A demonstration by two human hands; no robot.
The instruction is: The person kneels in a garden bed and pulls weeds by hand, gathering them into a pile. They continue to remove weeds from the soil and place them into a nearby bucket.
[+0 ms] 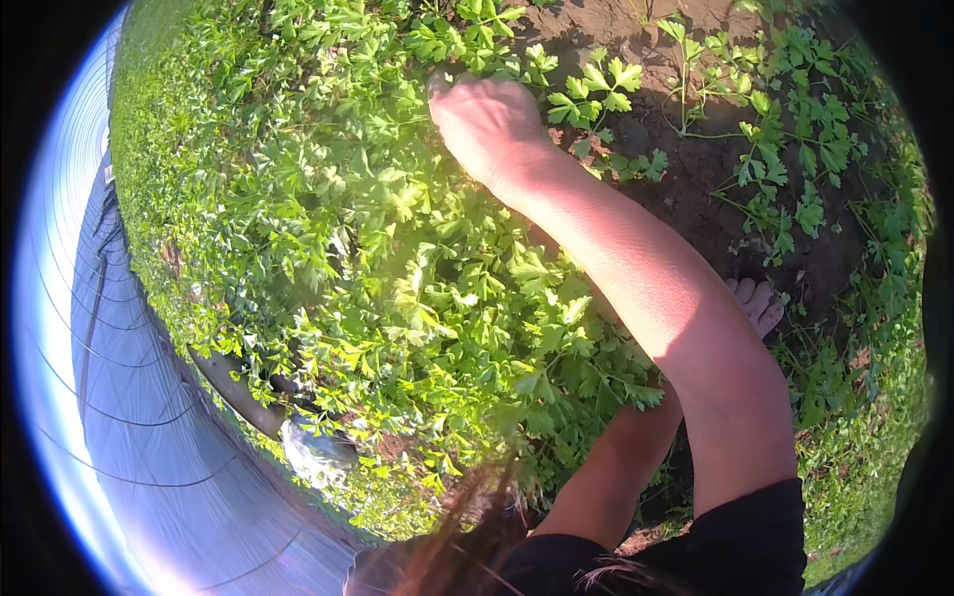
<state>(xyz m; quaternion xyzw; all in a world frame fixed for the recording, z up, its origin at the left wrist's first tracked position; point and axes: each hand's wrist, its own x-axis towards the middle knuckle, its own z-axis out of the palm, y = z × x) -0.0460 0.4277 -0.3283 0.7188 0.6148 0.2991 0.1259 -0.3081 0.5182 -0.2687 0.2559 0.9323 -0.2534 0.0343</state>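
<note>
My right hand [488,123], fingers curled under, reaches into leafy celery or parsley plants [417,201] near the top of the view. Leaves touch its fingertips, and the palm side is hidden, so whether stems are in its grasp cannot be told. The right forearm crosses over my left arm. Beyond this crossing, only the fingers of my left hand [756,304] show, low over dark soil [686,182] beside more leafy stems [768,164]. The right forearm covers the rest of that hand, and no held thing is visible there.
Dense foliage spreads across the left and middle. Brown soil [596,26] shows at the top. A clear plastic bag or sheet [317,451] lies at the lower left, near a curved pale object [238,391]. A plastic greenhouse wall [156,432] with ribs runs along the left.
</note>
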